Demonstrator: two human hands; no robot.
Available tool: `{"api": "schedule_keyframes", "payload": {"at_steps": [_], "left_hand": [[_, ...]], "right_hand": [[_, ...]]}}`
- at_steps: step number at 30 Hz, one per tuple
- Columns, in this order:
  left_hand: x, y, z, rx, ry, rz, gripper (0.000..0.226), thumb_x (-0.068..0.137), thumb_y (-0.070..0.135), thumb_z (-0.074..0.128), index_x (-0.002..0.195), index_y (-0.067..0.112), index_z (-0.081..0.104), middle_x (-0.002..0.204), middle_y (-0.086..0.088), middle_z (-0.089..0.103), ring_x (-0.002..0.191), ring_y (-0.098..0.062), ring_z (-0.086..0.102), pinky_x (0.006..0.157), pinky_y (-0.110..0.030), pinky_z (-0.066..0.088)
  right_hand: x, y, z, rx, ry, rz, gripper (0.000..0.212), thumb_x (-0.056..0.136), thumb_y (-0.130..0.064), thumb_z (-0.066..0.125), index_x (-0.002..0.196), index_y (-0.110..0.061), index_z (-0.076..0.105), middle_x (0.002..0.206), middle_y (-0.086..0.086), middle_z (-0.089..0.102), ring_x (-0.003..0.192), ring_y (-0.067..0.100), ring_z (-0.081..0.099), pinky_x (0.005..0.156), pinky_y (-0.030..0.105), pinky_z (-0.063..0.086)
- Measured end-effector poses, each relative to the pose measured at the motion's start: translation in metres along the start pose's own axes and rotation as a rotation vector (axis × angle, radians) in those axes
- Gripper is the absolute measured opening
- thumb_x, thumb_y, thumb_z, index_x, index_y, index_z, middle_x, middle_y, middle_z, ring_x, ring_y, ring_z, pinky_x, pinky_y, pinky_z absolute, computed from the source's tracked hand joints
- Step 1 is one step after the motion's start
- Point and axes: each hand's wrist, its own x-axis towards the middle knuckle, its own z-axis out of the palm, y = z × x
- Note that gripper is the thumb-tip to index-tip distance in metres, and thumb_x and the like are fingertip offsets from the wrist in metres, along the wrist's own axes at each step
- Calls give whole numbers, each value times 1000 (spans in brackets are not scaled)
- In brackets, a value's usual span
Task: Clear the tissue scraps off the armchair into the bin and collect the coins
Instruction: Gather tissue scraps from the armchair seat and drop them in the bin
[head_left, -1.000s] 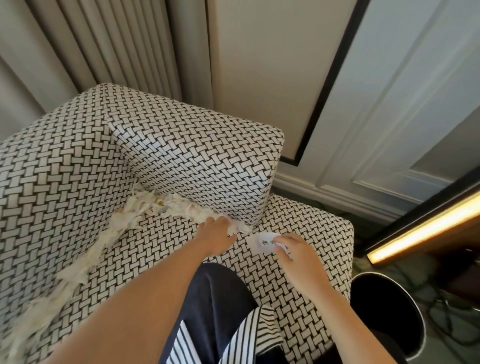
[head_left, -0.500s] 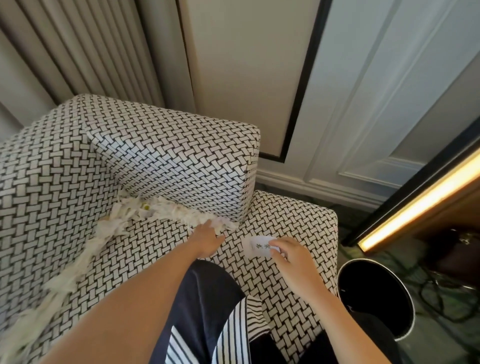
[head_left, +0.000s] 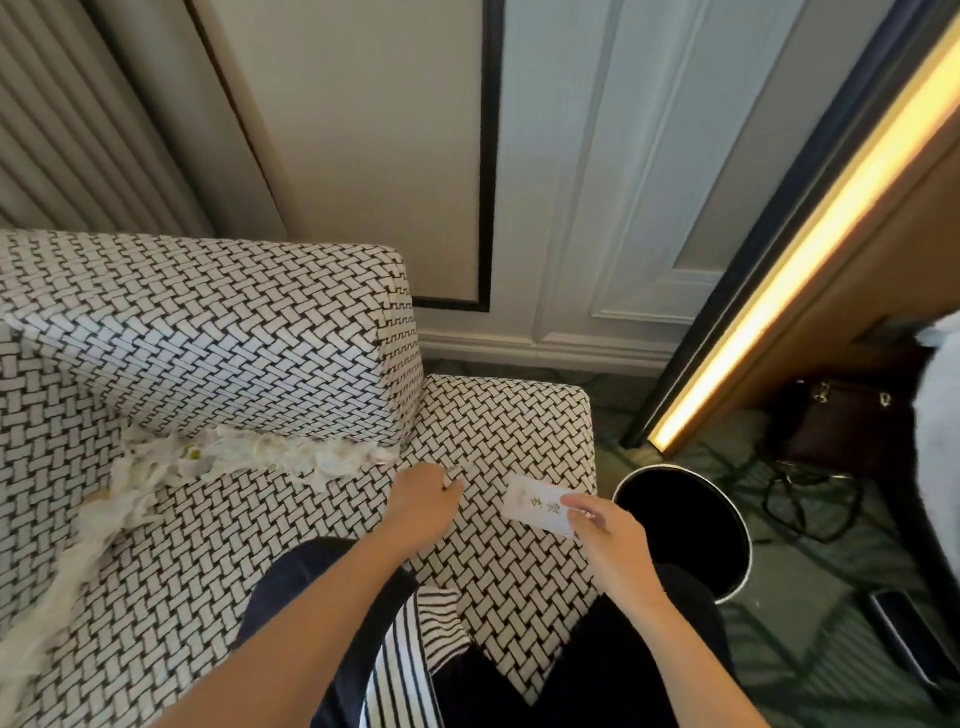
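Grip check first: my right hand (head_left: 610, 540) has thumb and fingers pinched on a small white paper packet (head_left: 537, 505) w/ green print, held just above the armchair's (head_left: 218, 338) near right seat corner. Left hand (head_left: 423, 501) is curled w/ fingertips pinched together, something small and pale poking out between them; can't tell if it's a tissue bit or a coin. It sits low over the seat, just left of the packet, not touching it.

Tissue scraps (head_left: 249, 457) lie in a long shredded line along the crease where seat meets arm cushion, then trail down the left side toward the near edge. A small yellowish-green bit sits in the pile, too blurry to ID. No coin I can pick out for sure.

Black round bin (head_left: 727, 512) w/ a shiny rim stands on the floor just right of the seat, near my right hand. Dark handbag (head_left: 841, 421) and cables further right.
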Motion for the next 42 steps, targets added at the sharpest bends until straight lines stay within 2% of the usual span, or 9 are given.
{"api": "schedule_keyframes", "payload": {"at_steps": [4, 16, 20, 23, 28, 33, 37, 39, 42], "left_hand": [[-19, 61, 21, -240, -205, 86, 23, 98, 26, 40, 76, 20, 41, 71, 12, 41, 47, -2, 30, 39, -9, 34], [-26, 134, 64, -271, -337, 243, 40, 94, 22, 45, 56, 21, 33, 60, 2, 35, 50, -6, 32, 55, -19, 31], [-27, 135, 70, -149, -375, 354, 11, 95, 23, 48, 95, 22, 59, 105, 7, 43, 96, -2, 42, 82, -14, 32], [-29, 132, 74, -88, -402, 399, 38, 96, 28, 47, 132, 18, 50, 129, 11, 38, 116, 0, 36, 95, -17, 26], [-32, 133, 73, -87, -385, 433, 41, 95, 27, 48, 135, 20, 47, 137, 9, 38, 122, -2, 37, 102, -19, 28], [-33, 131, 67, -183, -269, 378, 39, 95, 24, 49, 134, 22, 47, 141, 9, 36, 133, -6, 30, 105, -21, 22], [-33, 125, 58, -240, -250, 307, 35, 95, 25, 49, 129, 25, 51, 139, 9, 41, 129, -6, 36, 107, -26, 28], [-33, 118, 51, -266, -210, 270, 34, 94, 26, 49, 128, 26, 52, 136, 9, 42, 124, -6, 39, 99, -22, 29], [-30, 106, 38, -296, -158, 201, 34, 94, 25, 49, 128, 27, 52, 135, 7, 44, 121, -7, 41, 94, -22, 31]], "right_hand": [[0, 23, -44, -46, 154, 93, 28, 95, -16, 51, 118, -10, 65, 119, 6, 61, 107, 16, 55, 90, 24, 43], [33, 61, -122, 164, 28, 279, 53, 94, -29, 55, 143, -32, 36, 149, 1, 33, 137, 17, 31, 99, 32, 38], [19, 35, -106, 292, -121, 152, 39, 92, -29, 56, 130, -34, 45, 129, 1, 57, 112, 15, 58, 98, 34, 47], [8, 20, -90, 119, -176, 58, 31, 91, -30, 58, 121, -26, 56, 104, -4, 68, 92, 8, 67, 88, 27, 54], [3, 23, -79, 165, 110, 45, 9, 87, -17, 64, 90, -16, 73, 78, -2, 71, 73, 4, 67, 65, 12, 50], [19, 43, -83, 683, 413, 377, 7, 86, -6, 64, 88, -10, 70, 88, 7, 70, 87, 14, 67, 85, 28, 53], [35, 49, -100, 974, 596, 508, 17, 88, 1, 56, 74, -8, 60, 86, 8, 64, 76, 10, 62, 70, 14, 53], [45, 53, -108, 1135, 570, 548, 11, 92, -1, 50, 97, 0, 60, 118, 19, 60, 105, 20, 61, 89, 20, 51], [47, 53, -117, 1217, 328, 554, 61, 96, -20, 51, 148, -9, 21, 154, 19, 18, 142, 31, 22, 113, 43, 30]]}}
